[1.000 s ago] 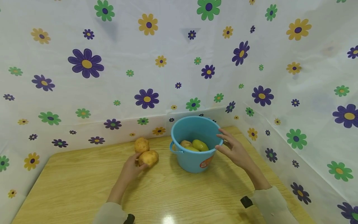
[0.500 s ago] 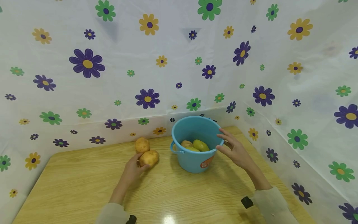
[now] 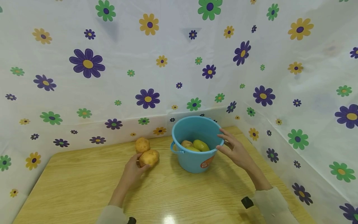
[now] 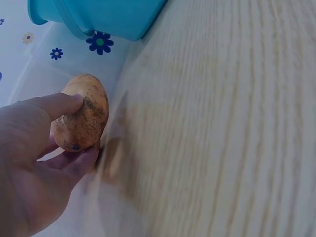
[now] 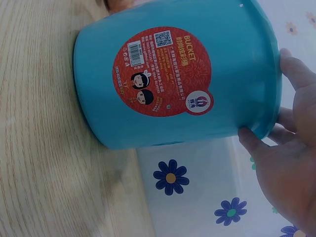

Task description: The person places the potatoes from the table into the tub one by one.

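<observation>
My left hand (image 3: 132,170) pinches a yellowish-brown potato (image 3: 149,157) between thumb and fingers. In the left wrist view, the thumb lies on the top of the potato (image 4: 85,113), and dark marks show on its skin. Just behind it sits a second potato (image 3: 142,145). A blue plastic bucket (image 3: 188,161) stands upright to the right. Its rim is held by my right hand (image 3: 236,152), fingers spread along the right side. In the right wrist view, the bucket's wall (image 5: 232,64) bears a red label (image 5: 163,71).
Inside the bucket lie a brown potato-like item (image 3: 186,143) and smooth yellow-green oval pieces (image 3: 200,145). The bucket handle (image 3: 176,151) hangs at its left. The wooden table (image 3: 84,183) meets flower-patterned white sheeting (image 3: 117,87) at the back and right.
Both hands, the potatoes and the bucket stay where they were. The head view has shifted only very slightly.
</observation>
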The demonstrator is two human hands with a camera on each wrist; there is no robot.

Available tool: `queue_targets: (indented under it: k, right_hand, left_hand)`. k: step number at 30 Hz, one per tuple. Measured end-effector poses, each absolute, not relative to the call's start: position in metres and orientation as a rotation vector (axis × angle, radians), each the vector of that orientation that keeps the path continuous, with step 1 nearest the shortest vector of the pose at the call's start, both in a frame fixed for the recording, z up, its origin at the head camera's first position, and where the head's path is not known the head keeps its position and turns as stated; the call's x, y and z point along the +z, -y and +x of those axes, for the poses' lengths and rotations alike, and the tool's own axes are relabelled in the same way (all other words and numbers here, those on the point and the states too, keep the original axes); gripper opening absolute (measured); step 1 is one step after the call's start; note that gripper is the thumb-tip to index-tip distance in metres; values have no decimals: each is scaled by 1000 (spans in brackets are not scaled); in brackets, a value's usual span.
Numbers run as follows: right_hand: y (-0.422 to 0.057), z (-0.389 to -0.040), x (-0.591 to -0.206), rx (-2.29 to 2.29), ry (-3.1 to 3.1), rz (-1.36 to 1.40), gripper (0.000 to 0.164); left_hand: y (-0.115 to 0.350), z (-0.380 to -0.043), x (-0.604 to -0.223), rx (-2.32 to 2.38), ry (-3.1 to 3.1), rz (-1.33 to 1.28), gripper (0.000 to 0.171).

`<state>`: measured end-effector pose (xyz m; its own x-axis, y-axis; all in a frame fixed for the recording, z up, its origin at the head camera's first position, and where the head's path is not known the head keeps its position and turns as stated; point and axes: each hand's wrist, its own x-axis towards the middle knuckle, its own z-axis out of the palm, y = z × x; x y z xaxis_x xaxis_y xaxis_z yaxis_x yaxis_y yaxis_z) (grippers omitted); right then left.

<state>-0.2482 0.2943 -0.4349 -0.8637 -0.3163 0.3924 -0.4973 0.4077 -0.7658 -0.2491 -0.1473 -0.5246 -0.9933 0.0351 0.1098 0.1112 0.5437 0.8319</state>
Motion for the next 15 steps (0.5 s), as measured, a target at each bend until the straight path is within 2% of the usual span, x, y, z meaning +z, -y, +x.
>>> queue_targets:
  k: [15]
  right_hand:
    - [-294,-248,-435,1452,2471,724,50]
  left_hand:
    - [149,-234,-490,-1577,2631,-78,67]
